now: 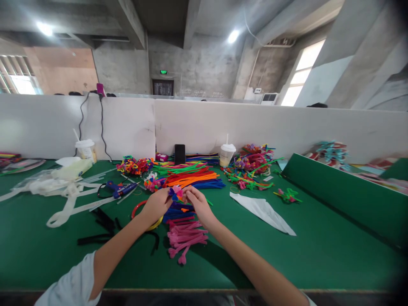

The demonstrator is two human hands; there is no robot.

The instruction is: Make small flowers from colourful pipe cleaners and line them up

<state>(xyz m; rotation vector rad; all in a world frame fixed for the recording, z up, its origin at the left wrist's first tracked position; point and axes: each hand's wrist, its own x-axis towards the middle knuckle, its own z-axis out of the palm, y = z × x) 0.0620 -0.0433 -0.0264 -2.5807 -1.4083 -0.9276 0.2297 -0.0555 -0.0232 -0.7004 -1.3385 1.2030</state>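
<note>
My left hand [157, 205] and my right hand [197, 203] meet over the green table [318, 250], fingers pinched together on a small pipe-cleaner flower [176, 193] of blue and pink stems. Just below the hands lies a bundle of pink pipe cleaners [185, 236] with curled ends, and dark blue ones [177, 211] under it. A red and yellow ring [140, 208] lies partly under my left wrist. Behind the hands sits a pile of orange, green and blue pipe cleaners [191, 176].
A blue glue gun [119, 188] and black strips [102, 221] lie at left, with white plastic bags [57, 182] beyond. Two drink cups [227, 154] [85, 149], a black phone [179, 154], finished flowers [251, 163] and a white paper cone [263, 210] stand around. A green divider [344, 191] borders the right.
</note>
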